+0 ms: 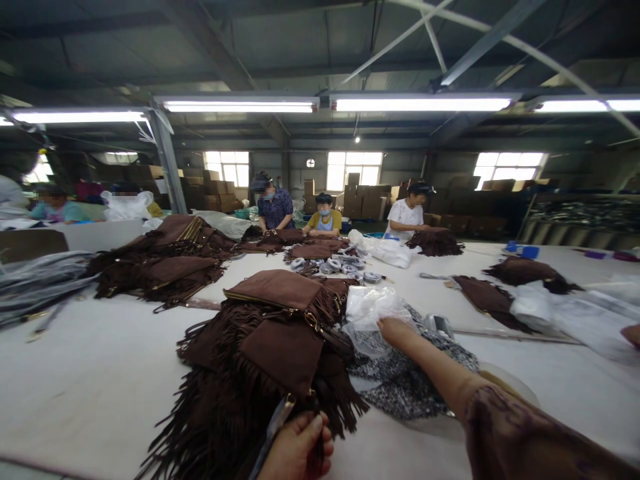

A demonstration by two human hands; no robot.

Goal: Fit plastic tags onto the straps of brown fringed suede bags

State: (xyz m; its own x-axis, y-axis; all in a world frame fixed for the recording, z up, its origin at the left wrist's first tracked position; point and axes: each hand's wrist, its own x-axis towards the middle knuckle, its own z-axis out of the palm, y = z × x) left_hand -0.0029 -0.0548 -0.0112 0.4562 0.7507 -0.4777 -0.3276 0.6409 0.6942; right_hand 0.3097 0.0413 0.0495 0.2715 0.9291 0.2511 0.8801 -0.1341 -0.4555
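Note:
A pile of dark brown fringed bags [280, 353] with gold zippers and clasps lies on the table before me. At its near edge my left hand [303, 443] is closed round a dark brown strap that hangs from a bag. Beside that hand runs a grey strap [273, 433] with a gold-coloured clip. My right hand [399, 332] reaches out past the pile, its fingers pinching a clear plastic bag [375, 307]. Under the plastic lies a black-and-white speckled cloth [425, 377].
More brown bags [170, 267] are heaped at the left, near grey wrapped straps [40, 287]. Several wrapped rolls [345, 263] lie mid-table. White plastic [550, 310] and a brown bag [493, 300] are at the right. Several co-workers [275, 207] work at the far side.

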